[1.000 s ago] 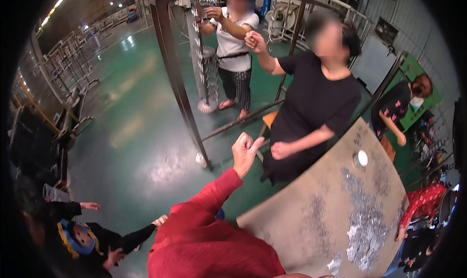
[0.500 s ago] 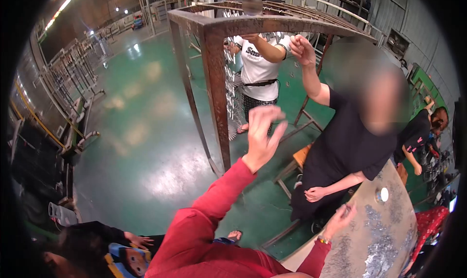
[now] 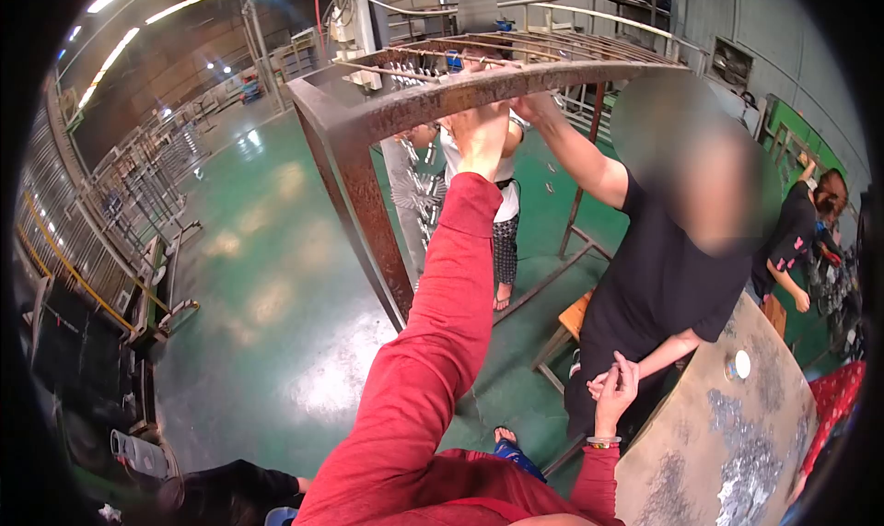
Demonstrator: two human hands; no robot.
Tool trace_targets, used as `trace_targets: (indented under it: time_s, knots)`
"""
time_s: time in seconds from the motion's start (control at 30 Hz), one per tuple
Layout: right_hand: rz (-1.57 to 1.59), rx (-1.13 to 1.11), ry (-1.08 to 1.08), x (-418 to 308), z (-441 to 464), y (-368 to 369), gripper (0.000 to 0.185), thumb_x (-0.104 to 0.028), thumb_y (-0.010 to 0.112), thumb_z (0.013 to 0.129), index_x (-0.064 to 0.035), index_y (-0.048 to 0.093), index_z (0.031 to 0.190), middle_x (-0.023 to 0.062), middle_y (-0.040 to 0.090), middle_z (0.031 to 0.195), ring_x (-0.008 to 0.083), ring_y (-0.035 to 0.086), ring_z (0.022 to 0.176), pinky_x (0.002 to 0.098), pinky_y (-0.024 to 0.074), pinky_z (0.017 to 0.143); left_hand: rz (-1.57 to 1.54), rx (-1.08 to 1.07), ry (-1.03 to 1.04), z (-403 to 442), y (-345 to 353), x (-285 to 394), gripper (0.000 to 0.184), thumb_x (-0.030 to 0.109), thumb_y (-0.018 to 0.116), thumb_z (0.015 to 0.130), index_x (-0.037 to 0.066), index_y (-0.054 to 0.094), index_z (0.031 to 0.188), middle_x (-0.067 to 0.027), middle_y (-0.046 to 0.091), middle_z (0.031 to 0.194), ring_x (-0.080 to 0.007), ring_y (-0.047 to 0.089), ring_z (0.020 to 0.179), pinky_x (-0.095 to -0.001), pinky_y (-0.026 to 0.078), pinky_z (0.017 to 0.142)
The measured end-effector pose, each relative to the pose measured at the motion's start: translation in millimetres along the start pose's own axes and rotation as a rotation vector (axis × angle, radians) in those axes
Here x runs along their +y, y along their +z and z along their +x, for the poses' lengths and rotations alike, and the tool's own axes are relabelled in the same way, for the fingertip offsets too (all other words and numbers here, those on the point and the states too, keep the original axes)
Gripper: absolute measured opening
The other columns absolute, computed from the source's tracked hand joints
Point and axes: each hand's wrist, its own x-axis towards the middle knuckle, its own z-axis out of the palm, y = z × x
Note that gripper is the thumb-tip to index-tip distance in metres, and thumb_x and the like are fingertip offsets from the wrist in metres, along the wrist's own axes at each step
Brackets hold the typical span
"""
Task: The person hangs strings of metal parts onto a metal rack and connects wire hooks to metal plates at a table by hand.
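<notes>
My left hand (image 3: 482, 137), in a red sleeve, reaches up to the rusty metal frame (image 3: 433, 98). Its fingertips are mostly hidden at the frame's top bar, so their grip does not show. Close by is the raised hand of a person in black (image 3: 645, 250). Shiny metal pieces (image 3: 419, 194) hang in strands below the frame. My right hand (image 3: 615, 392), with a bracelet at the wrist, is held low beside the table, in front of that person's lap. Its fingers are bent together; anything between them is too small to make out.
A worktable (image 3: 668, 457) at lower right bears a heap of silver pieces (image 3: 746, 457) and a small round white container (image 3: 739, 365). A wooden stool (image 3: 575, 314) stands under the frame. Behind the frame is a person in white (image 3: 506, 213). More racks (image 3: 138, 176) line the left.
My left hand has gone up to the frame's top bar, its fingers passing out of sight. My right hand has shifted left and up, away from the tabletop. The view has tilted upward slightly.
</notes>
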Motion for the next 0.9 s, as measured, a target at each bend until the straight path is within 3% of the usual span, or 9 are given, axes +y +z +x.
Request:
trace_targets:
  time_s: [0.03,0.07,0.13,0.23,0.37,0.6,0.7,0.77,0.9]
  knots:
    - [-0.018,0.004,-0.084,5.4,8.2,0.4,0.025,0.006,0.051,0.083,-0.0025,0.064,0.102,0.009,0.052,0.086,0.0169,0.052,0.073,0.0268,0.0434,0.06,0.122,-0.02,0.107,0.9,4.3,-11.4,0.04,0.023,0.068,0.07,0.009,0.059,0.106,-0.0134,0.057,0.105,-0.0354,0.048,0.106,-0.049,0.034,0.091]
    - [-0.084,-0.003,-0.183,19.1,15.3,0.1,0.024,0.006,0.051,0.084,-0.0027,0.065,0.101,0.0087,0.051,0.086,0.0155,0.052,0.073,0.0263,0.0435,0.058,0.145,0.001,0.114,3.5,10.3,-20.6,0.036,0.023,0.067,0.07,0.009,0.06,0.102,-0.0132,0.056,0.1,-0.035,0.049,0.102,-0.049,0.034,0.09]
    - [-0.056,-0.02,-0.109,20.3,26.2,1.3,0.021,0.004,0.05,0.085,-0.0011,0.064,0.1,0.0091,0.051,0.088,0.0171,0.053,0.075,0.0275,0.0437,0.06,0.279,0.002,0.182,8.8,7.5,-18.7,0.028,0.021,0.066,0.069,0.007,0.061,0.093,-0.0128,0.053,0.09,-0.034,0.049,0.093,-0.0485,0.035,0.088]
    - [-0.029,-0.047,-0.054,35.1,38.8,9.5,0.02,0.005,0.049,0.084,0.0013,0.063,0.098,0.0094,0.051,0.087,0.0181,0.052,0.075,0.0285,0.0427,0.061,0.233,-0.064,0.19,11.7,-0.8,-11.9,0.028,0.018,0.063,0.07,0.007,0.061,0.097,-0.0119,0.055,0.091,-0.0333,0.05,0.093,-0.0479,0.037,0.085]
    - [-0.021,-0.086,-0.165,62.0,57.3,24.4,0.02,0.008,0.05,0.082,-0.0011,0.064,0.094,0.0078,0.05,0.083,0.016,0.049,0.07,0.027,0.0388,0.057,0.067,-0.139,-0.038,0.1,-6.3,-7.9,0.03,0.011,0.055,0.08,0.011,0.061,0.109,-0.0122,0.063,0.1,-0.0307,0.056,0.094,-0.0451,0.038,0.088]
    - [0.034,-0.155,-0.096,59.2,91.5,32.9,0.022,0.008,0.051,0.081,-0.0052,0.066,0.091,0.0088,0.049,0.082,0.0202,0.05,0.074,0.0297,0.04,0.06,0.27,0.073,0.222,-3.0,-10.1,-32.6,0.017,0.003,0.059,0.07,0.0,0.065,0.086,-0.0147,0.064,0.073,-0.0316,0.064,0.072,-0.0393,0.048,0.07]
    - [0.064,-0.181,-0.106,70.7,94.6,40.8,0.021,0.008,0.051,0.081,-0.0039,0.065,0.091,0.0095,0.049,0.082,0.0211,0.051,0.075,0.0297,0.0412,0.063,0.313,0.098,0.299,12.9,-17.0,-7.6,0.022,0.0,0.055,0.073,0.001,0.063,0.094,-0.0165,0.063,0.088,-0.0306,0.061,0.088,-0.0383,0.043,0.081]
    - [0.096,-0.207,-0.11,66.9,94.7,48.4,0.02,0.009,0.051,0.08,-0.0026,0.065,0.091,0.0094,0.049,0.082,0.0208,0.051,0.076,0.0294,0.0418,0.065,0.255,0.026,0.318,17.1,-15.4,-25.3,0.023,0.009,0.059,0.074,0.011,0.063,0.097,-0.0086,0.06,0.092,-0.0292,0.051,0.088,-0.0393,0.036,0.087]
    - [0.211,-0.297,-0.008,70.8,85.8,63.7,0.021,0.009,0.052,0.08,-0.0029,0.065,0.091,0.008,0.05,0.082,0.0192,0.053,0.078,0.0266,0.0422,0.067,0.183,-0.088,0.368,27.3,-20.1,-19.5,0.018,0.007,0.053,0.078,0.009,0.065,0.091,-0.0077,0.062,0.092,-0.0269,0.054,0.089,-0.0366,0.039,0.082]
